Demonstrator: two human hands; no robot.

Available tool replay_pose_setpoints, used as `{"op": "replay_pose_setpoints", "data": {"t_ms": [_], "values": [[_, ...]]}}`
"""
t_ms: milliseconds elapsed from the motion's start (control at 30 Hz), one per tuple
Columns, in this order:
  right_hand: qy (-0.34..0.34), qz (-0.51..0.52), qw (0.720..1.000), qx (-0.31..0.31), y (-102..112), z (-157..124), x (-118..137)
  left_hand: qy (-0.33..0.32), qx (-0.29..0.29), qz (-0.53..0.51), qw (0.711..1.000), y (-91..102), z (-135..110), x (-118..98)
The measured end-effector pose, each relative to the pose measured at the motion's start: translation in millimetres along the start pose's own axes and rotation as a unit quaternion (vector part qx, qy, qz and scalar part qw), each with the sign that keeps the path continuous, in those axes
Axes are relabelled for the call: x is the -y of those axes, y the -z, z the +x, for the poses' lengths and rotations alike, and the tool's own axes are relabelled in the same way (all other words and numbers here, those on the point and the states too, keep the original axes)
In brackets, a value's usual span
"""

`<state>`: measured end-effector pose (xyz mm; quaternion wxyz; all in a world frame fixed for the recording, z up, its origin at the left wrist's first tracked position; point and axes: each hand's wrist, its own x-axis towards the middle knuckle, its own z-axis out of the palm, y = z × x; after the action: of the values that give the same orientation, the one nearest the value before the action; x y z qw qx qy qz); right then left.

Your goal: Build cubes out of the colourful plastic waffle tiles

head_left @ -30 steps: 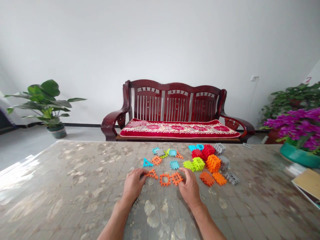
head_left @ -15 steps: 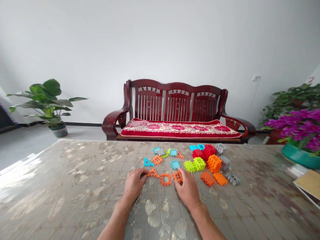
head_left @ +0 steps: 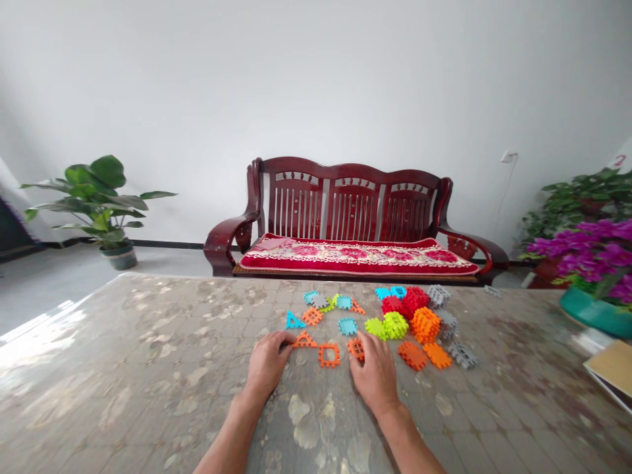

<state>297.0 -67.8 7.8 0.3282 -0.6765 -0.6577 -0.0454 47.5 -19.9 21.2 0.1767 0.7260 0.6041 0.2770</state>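
Note:
Both my hands rest on a marbled table. My left hand lies palm down, its fingers curled against an orange triangular toy piece. My right hand covers part of an orange square grid piece, fingers bent over it. Between the hands lies an orange open square frame piece, untouched. Behind them sit blue, lime, red, orange and grey interlocking pieces.
A dark red wooden bench with a floral cushion stands beyond the table. A green potted plant is on the floor at the left. Purple flowers in a teal pot and a tan book sit at the table's right.
My right hand slid a little left and forward over the orange grid piece. My left hand has hardly moved. The view drifted slightly.

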Motion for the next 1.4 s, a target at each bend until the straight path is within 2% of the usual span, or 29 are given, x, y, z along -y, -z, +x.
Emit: {"op": "replay_pose_setpoints", "data": {"t_ms": [200, 367, 633, 767, 900, 1233, 1400], "values": [[0.066, 0.037, 0.997, 0.025, 6, 0, 7, 0.001, -0.002, 0.005, 1.0, -1.0, 0, 1], [0.09, 0.052, 0.993, 0.058, 5, -2, 9, 0.002, -0.005, 0.004, 1.0, -1.7, 1, 2], [0.014, 0.026, 0.999, 0.035, 0, -2, 4, 0.003, -0.003, -0.002, 1.0, -1.9, 1, 3], [-0.007, 0.015, 0.999, 0.035, -3, -2, 2, 0.005, -0.001, -0.005, 1.0, -3.1, 2, 4], [-0.029, -0.011, 0.999, 0.009, -7, -2, -3, 0.004, 0.003, -0.004, 1.0, -3.8, 2, 6], [-0.016, -0.031, 0.999, 0.015, -8, 0, -5, 0.028, 0.006, -0.026, 0.999, -0.9, 1, 1], [-0.021, -0.021, 1.0, -0.002, -10, -1, -6, 0.038, 0.01, -0.031, 0.999, -0.8, 1, 0]]}}
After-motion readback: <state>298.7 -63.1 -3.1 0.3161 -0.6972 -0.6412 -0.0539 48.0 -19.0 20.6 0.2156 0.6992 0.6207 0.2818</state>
